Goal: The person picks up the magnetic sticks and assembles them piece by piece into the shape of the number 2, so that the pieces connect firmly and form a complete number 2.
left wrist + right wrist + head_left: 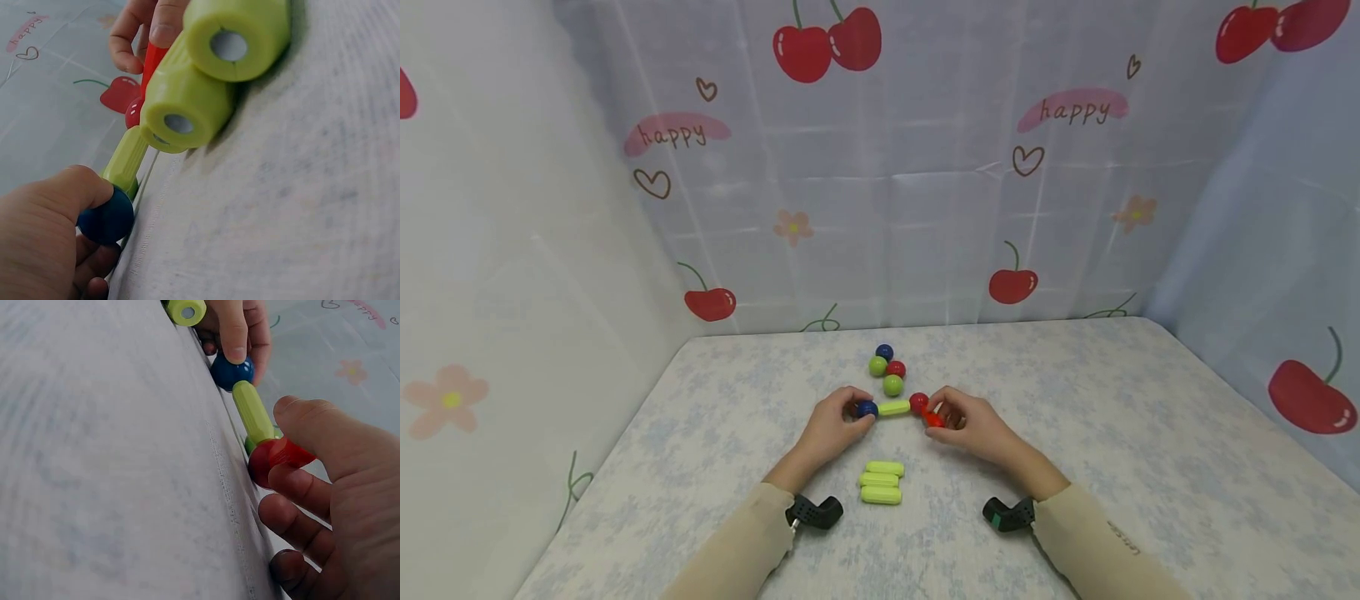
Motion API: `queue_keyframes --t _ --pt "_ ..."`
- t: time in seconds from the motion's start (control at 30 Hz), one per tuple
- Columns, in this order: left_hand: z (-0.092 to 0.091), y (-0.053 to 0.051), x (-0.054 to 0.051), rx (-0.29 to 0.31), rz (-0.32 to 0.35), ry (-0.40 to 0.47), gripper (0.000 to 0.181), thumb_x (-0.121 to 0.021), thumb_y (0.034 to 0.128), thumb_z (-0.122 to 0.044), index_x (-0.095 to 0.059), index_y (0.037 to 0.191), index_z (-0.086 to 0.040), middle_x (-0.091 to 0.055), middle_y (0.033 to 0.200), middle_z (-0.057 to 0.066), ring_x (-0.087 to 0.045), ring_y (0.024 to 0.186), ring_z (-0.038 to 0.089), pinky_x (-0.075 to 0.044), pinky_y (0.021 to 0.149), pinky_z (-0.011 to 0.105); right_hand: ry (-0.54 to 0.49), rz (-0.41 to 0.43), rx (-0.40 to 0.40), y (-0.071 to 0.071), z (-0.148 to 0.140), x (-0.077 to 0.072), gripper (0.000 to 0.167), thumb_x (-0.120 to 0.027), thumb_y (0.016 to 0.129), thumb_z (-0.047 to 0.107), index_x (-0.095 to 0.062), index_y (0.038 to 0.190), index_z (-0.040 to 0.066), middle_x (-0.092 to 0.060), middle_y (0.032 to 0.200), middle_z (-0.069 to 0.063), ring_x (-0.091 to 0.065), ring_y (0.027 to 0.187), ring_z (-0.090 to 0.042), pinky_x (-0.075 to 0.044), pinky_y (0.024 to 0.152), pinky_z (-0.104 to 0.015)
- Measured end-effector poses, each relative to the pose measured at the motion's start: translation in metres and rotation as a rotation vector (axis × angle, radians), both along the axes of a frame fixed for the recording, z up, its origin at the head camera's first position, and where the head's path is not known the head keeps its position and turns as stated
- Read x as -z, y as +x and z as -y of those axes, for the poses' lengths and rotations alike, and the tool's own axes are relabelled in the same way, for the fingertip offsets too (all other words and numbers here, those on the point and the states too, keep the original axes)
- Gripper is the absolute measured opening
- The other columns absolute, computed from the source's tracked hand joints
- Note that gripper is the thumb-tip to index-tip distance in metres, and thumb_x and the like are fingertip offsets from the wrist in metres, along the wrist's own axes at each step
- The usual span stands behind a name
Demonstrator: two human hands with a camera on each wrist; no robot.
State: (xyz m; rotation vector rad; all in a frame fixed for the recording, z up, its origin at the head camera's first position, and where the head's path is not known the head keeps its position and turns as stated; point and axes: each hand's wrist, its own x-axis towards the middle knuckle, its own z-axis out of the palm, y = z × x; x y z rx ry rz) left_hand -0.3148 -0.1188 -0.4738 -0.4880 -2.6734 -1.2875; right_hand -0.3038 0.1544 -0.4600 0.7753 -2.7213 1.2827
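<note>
Right grip (973, 423) pinches red rod (934, 419)—4 balls (896, 368) beyond.

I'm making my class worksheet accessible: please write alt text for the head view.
A person's left hand holds a blue ball at one end of a yellow-green rod; the right hand pinches a red piece by a red ball at the rod's other end. Four more balls lie beyond, and three yellow-green rods nearer, on a pale table.

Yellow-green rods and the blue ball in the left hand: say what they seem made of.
Yellow-green rods: probably moulded plastic, satiny, from even colour and soft sheen; the grey end discs look metallic. Held blue ball: smooth and glossy, with bright highlights; perhaps plastic or coated metal.
</note>
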Motion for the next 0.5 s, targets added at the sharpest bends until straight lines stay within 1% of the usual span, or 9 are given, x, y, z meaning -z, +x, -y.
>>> queue_keyframes --t 0.1,0.23,0.37,0.5 --pt "-0.0003 -0.0004 0.0005 -0.010 0.003 0.000 0.026 -0.073 0.0908 -0.019 -0.067 0.116 -0.017 -0.065 0.104 0.001 -0.056 0.087 0.013 -0.048 0.078 0.031 0.025 -0.039 -0.042 0.0008 0.0019 0.0008 0.029 -0.079 0.087 0.027 -0.065 0.111 0.020 -0.061 0.083 0.006 -0.053 0.069 -0.008 -0.047 0.063 -0.022" --pt "-0.0012 -0.0004 0.0004 -0.016 0.001 -0.007 0.027 -0.073 0.0907 -0.019 -0.067 0.117 -0.017 -0.065 0.104 0.001 -0.056 0.087 0.013 -0.048 0.078 0.031 0.031 -0.060 -0.079 0.0034 0.0052 0.0001 0.030 -0.079 0.087 0.028 -0.066 0.111 0.016 -0.060 0.080 0.007 -0.052 0.067 -0.007 -0.046 0.061 -0.022" --pt "-0.0013 -0.0004 0.0005 -0.020 -0.007 -0.020 0.027 -0.074 0.0906 -0.019 -0.067 0.117 -0.016 -0.065 0.103 0.001 -0.055 0.086 0.013 -0.047 0.077 0.030 0.034 -0.067 -0.092 0.0050 0.0077 0.0008 0.028 -0.079 0.087 0.028 -0.066 0.109 0.015 -0.058 0.079 0.007 -0.050 0.066 -0.006 -0.045 0.061 -0.022" --pt "-0.0011 -0.0005 0.0008 -0.023 -0.009 -0.023 0.027 -0.074 0.0904 -0.019 -0.067 0.117 -0.016 -0.065 0.103 0.001 -0.055 0.086 0.013 -0.047 0.077 0.030 0.034 -0.073 -0.087 0.0053 0.0084 0.0016 0.027 -0.078 0.087 0.028 -0.066 0.109 0.016 -0.058 0.078 0.007 -0.050 0.066 -0.005 -0.044 0.060 -0.021"
